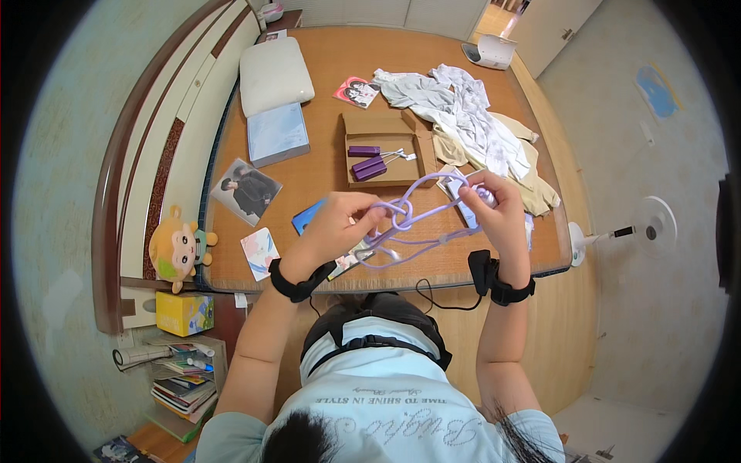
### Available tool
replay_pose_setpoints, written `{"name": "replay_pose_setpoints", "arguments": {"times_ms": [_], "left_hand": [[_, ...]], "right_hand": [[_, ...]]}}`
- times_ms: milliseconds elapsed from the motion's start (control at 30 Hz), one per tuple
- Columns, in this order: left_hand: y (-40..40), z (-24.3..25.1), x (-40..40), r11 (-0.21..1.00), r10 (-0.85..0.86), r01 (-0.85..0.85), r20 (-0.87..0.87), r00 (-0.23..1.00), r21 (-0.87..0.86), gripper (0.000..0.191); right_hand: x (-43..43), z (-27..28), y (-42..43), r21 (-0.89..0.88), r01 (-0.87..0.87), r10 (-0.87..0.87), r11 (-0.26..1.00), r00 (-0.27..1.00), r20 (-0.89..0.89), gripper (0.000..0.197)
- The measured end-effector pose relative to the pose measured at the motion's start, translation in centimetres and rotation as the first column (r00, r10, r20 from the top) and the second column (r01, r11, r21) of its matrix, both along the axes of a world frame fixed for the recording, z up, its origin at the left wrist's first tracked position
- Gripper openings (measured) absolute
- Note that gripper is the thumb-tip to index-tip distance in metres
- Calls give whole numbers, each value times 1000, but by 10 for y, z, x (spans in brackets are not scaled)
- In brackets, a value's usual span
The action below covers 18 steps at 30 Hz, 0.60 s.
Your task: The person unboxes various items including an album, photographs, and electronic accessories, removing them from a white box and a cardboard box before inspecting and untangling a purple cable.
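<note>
Both hands hold a light purple cord above the near edge of the mat-covered bed. Thumb and fingers of my left hand pinch it beside a loose, knotted loop. My right hand grips the other part of the cord, near a shiny pale purple piece. Loops of cord hang between the hands. Beyond them an open cardboard box holds dark purple objects with white cords. Partly hidden beneath the hands lie a blue item and a light blue item.
Crumpled clothes lie at the right, a photo print and a floral card at the left. Farther back are a pale blue box and a white pillow. A plush toy rests by the headboard; a white fan stands right.
</note>
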<state>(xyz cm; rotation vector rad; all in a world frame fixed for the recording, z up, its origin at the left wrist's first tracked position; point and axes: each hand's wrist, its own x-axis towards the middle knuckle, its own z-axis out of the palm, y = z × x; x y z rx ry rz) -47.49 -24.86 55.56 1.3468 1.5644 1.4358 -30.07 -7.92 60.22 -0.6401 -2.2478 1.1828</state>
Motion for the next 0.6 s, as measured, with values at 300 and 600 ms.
{"name": "replay_pose_setpoints", "arguments": {"times_ms": [300, 600], "left_hand": [[13, 41, 3, 934, 350, -311, -273, 896, 176, 11], [0, 43, -20, 983, 179, -177, -72, 981, 43, 13]], "right_hand": [[-32, -19, -67, 175, 209, -170, 962, 962, -212, 24], [-56, -19, -72, 152, 61, -31, 987, 980, -196, 13]]}}
